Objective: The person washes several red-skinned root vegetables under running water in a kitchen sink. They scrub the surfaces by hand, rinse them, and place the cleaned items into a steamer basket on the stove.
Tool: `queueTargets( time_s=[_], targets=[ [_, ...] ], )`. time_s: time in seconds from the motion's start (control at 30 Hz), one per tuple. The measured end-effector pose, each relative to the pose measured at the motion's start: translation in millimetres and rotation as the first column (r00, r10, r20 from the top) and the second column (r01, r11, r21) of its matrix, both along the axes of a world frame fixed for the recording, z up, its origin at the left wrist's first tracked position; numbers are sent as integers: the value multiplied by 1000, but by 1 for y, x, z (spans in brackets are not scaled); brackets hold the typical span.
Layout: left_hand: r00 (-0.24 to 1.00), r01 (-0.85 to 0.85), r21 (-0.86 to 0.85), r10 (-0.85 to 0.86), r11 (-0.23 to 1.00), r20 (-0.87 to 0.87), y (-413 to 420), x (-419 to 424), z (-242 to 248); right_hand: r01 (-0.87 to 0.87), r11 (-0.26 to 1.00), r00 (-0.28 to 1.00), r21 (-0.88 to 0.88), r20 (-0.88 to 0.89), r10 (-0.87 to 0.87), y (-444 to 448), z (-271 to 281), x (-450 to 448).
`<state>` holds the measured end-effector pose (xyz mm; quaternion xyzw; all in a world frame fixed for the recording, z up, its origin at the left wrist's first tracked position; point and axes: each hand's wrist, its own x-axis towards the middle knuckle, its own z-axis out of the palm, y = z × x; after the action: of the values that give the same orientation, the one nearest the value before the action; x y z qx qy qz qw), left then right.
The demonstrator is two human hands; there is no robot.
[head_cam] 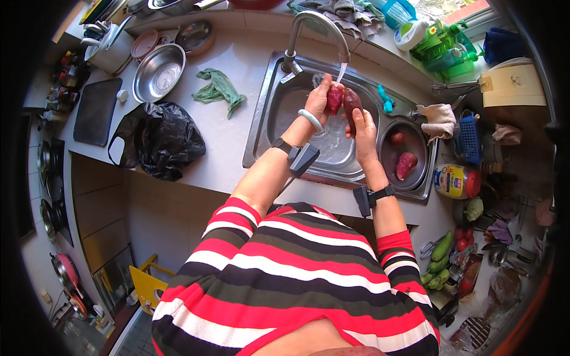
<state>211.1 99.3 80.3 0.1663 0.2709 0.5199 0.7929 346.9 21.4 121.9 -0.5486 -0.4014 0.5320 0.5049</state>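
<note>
Over the large basin of a stainless steel sink (296, 129), my left hand (317, 101) holds a bright red-skinned sweet potato (335, 101). A grey scouring pad (318, 80) shows at the fingers of that hand; whether it is gripped cannot be told. My right hand (366, 133) is closed around a darker, longer sweet potato (352, 104), just beside the first. Water from the curved faucet (318, 18) runs down onto the red one. In the small basin on the right, a round metal bowl (416, 133) contains a sweet potato (406, 165) and a smaller reddish piece (397, 138).
Left on the counter are a black plastic bag (164, 138), a green cloth (218, 89), a steel basin (160, 73) and a dark board (97, 111). Detergent bottles (445, 49) line the windowsill. A red-lidded jar (458, 181) stands right of the sink.
</note>
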Motion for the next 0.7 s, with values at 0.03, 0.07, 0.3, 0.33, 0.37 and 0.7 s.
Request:
queueTargets(
  time_s=[0.03,0.07,0.3,0.33,0.37,0.7],
  targets=[
    [1000,28,1,-28,1000,-12,-2,0,5,-2,1000,999,10,38,2,-1,-2,-1],
    [999,29,-53,-31,998,-38,-4,0,9,-5,1000,997,20,76,3,-2,-6,-2],
    [990,-70,95,57,993,132,-10,0,8,94,995,992,22,82,-95,13,-13,-15],
    [992,-86,109,74,990,106,-11,-2,8,94,995,992,26,77,-95,14,-12,-17],
    [993,-102,122,92,987,80,-12,-6,9,93,995,993,29,72,-95,15,-12,-18],
    [956,-266,20,261,964,132,-11,-27,-2,9,952,930,305,348,-121,47,-24,-58]
  ],
)
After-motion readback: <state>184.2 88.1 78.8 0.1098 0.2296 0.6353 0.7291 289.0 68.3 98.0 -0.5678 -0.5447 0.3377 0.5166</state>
